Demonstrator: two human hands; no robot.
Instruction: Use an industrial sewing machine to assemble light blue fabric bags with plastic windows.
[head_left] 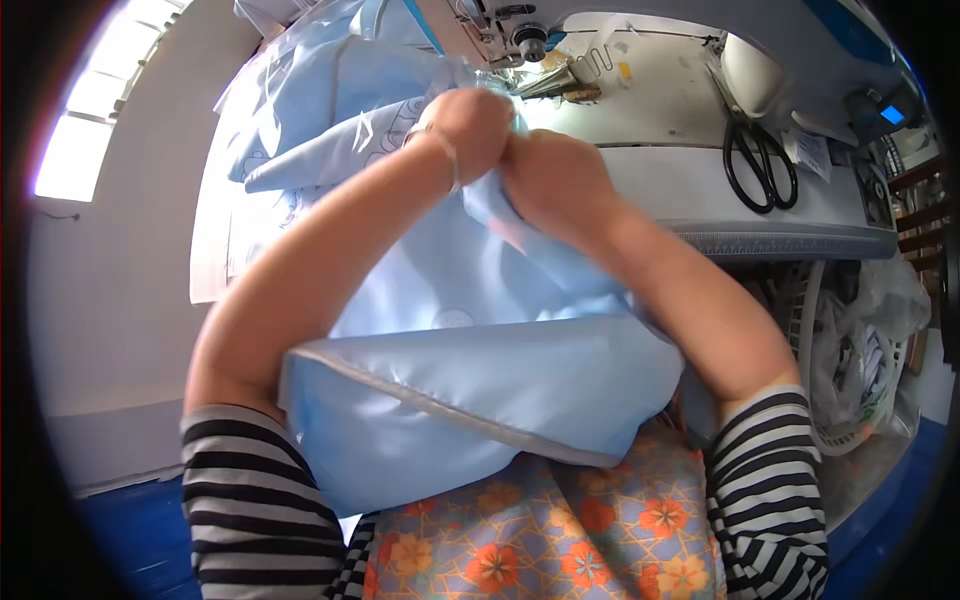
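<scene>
A light blue fabric piece with grey piping drapes from the table edge over my lap. My left hand and my right hand meet close together at its upper part, just in front of the sewing machine's needle area. Both hands are closed on the blue cloth; the fingertips are partly hidden behind the knuckles. Beyond my left forearm lies a heap of more blue fabric, some with printed line drawings and a clear, shiny covering.
Black-handled scissors lie on the machine table at the right. Small scraps sit beside the needle area. A white plastic basket with clear bags stands below the table's right end. A wall rises at the left.
</scene>
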